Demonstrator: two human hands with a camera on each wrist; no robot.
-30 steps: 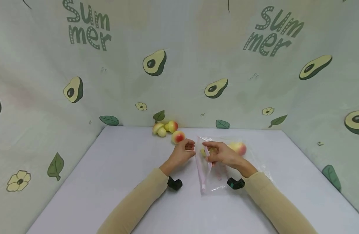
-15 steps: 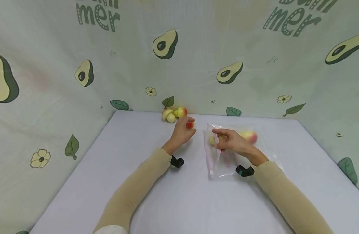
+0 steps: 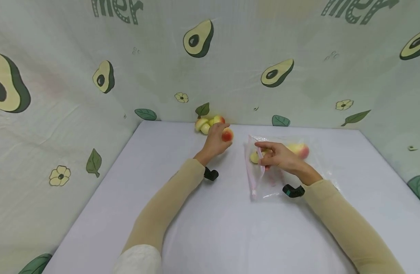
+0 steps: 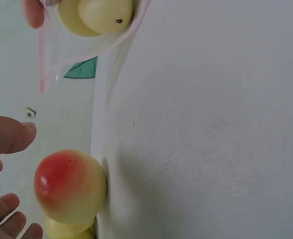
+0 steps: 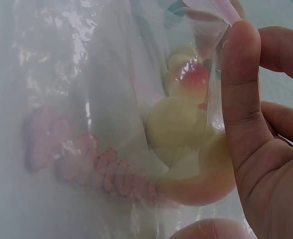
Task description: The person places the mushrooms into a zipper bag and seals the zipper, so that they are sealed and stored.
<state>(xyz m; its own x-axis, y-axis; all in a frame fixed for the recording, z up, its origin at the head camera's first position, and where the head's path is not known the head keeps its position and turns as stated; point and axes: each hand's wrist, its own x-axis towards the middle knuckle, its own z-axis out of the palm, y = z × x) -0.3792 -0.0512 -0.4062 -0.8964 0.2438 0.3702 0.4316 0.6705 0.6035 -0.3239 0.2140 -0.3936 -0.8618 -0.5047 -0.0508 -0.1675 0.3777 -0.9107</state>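
Observation:
A round, red-and-yellow, peach-like fruit (image 3: pixel 228 134) lies on the table near its back edge. My left hand (image 3: pixel 215 142) is beside it, thumb and fingers spread; in the left wrist view the fingertips (image 4: pixel 26 137) stand apart from the fruit. My right hand (image 3: pixel 282 158) pinches the pink-edged mouth of a clear zip bag (image 3: pixel 273 186) between thumb and fingers, lifting that edge. Inside the bag show pale yellow fruit (image 5: pixel 173 124) and a red-tinged one (image 3: pixel 301 150). Pink lettering (image 5: pixel 116 172) is printed on the plastic. The right palm hides part of the contents.
Behind the left hand, several more yellow-and-red pieces (image 3: pixel 203 125) cluster by the back edge. A cloth backdrop (image 3: pixel 234 76) printed with avocados and leaves rises behind and along the sides of the white table (image 3: pixel 210 220).
My left hand has moved away from the bag, back to the peach-like fruit, its fingers spreading. The right hand keeps its pinch on the bag's edge. The head view has tilted down.

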